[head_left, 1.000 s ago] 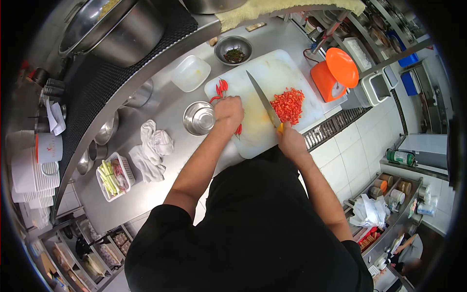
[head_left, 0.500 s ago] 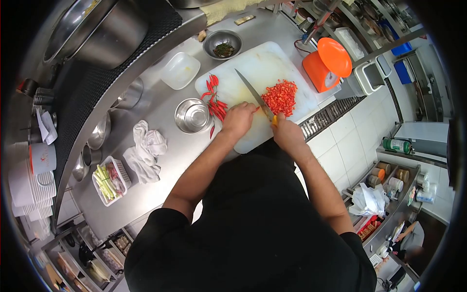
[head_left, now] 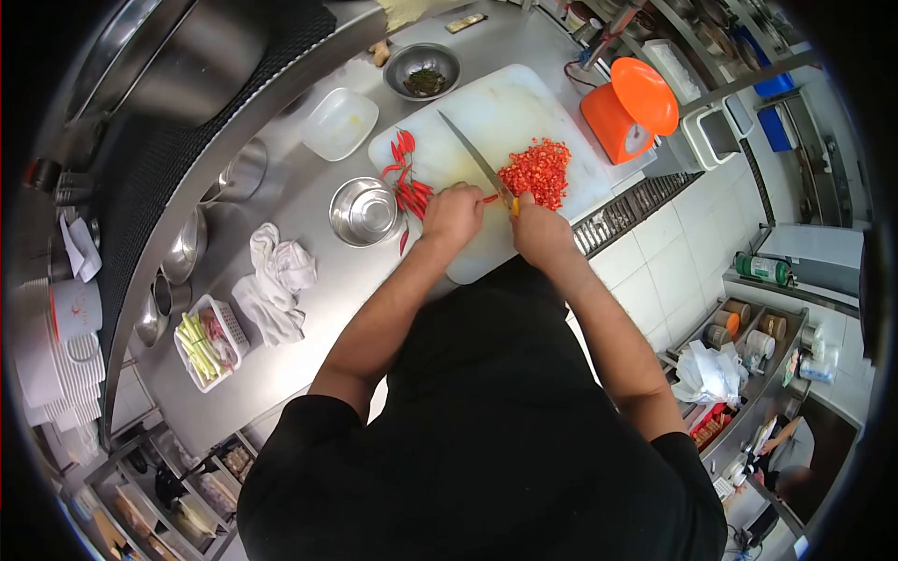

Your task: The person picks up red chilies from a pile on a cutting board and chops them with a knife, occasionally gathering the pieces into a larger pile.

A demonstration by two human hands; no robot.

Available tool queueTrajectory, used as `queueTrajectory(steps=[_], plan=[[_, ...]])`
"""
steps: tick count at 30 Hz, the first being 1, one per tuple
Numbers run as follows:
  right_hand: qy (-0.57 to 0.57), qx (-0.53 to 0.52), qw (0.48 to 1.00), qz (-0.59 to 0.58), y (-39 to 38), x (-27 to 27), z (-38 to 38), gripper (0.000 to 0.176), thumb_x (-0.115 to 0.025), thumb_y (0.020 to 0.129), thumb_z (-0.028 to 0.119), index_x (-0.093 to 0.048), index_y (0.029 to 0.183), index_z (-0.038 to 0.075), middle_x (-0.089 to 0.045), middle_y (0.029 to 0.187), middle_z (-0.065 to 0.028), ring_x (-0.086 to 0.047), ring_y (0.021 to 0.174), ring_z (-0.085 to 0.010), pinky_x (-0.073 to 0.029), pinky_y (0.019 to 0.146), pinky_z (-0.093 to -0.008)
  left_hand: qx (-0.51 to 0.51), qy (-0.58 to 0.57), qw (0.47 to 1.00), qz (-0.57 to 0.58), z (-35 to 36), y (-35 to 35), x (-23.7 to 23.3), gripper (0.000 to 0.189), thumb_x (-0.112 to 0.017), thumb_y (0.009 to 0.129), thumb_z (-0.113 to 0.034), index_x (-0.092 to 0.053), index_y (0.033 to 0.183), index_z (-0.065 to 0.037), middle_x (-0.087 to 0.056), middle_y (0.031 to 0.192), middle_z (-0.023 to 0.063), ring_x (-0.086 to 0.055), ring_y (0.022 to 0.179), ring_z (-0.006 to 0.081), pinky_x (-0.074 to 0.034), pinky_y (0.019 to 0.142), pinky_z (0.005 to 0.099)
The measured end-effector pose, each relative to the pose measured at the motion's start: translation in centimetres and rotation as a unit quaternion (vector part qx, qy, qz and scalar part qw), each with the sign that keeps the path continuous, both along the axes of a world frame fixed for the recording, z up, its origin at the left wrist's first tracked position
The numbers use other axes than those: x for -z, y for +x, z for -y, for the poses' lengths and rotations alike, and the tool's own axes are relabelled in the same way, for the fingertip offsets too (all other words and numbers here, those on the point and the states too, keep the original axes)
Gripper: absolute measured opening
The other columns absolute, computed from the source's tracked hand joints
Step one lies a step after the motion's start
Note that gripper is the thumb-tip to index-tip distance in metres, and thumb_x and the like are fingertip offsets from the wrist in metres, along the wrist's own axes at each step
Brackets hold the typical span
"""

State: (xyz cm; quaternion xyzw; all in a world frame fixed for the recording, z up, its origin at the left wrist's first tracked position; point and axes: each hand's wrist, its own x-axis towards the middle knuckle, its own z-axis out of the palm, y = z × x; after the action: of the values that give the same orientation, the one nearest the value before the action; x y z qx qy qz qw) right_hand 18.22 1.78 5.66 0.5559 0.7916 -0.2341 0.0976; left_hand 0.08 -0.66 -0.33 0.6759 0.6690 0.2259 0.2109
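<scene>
Jutting from left fingers (head_left: 470, 200), chili (head_left: 489, 198) reaches the knife (head_left: 469, 155).

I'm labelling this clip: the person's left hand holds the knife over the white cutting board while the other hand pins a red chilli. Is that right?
Not quite. The head view shows the knife in the right hand, while the left hand pins the red chilli on the white cutting board.

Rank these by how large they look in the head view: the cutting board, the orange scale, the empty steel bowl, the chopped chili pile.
1. Board, clearly the largest.
2. Scale.
3. Bowl and chili pile: they look about the same size, so I do not rank them.
</scene>
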Motion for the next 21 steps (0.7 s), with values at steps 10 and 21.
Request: queueTrajectory(steps=[10,21], plan=[[0.009,0.012,1.0,-0.004,-0.1,0.4,0.3,0.03,-0.059,0.103,0.025,-0.052,0.113,-0.003,-0.075,0.087,-0.0239,-0.076,0.085,-0.0396,-0.06,0.076,-0.0503,-0.027,-0.01,0.999,0.017,-0.6,0.3,0.1,0.011,-0.065,0.09,-0.015,-0.073,0.088,-0.007,-0.071,0.095,0.0157,-0.07,0.088,0.0394,-0.057,0.079,0.0516],[0.0,0.023,1.0,-0.011,-0.7,0.6,1.0,0.028,-0.06,0.101,0.022,-0.052,0.113,-0.003,-0.075,0.087,-0.0239,-0.076,0.086,-0.0407,-0.06,0.077,-0.0507,-0.018,-0.043,0.999,0.01,-1.0,0.1,-0.1,0.011,-0.071,0.088,-0.017,-0.076,0.092,-0.008,-0.073,0.092,0.0136,-0.072,0.085,0.0352,-0.057,0.078,0.0476]])
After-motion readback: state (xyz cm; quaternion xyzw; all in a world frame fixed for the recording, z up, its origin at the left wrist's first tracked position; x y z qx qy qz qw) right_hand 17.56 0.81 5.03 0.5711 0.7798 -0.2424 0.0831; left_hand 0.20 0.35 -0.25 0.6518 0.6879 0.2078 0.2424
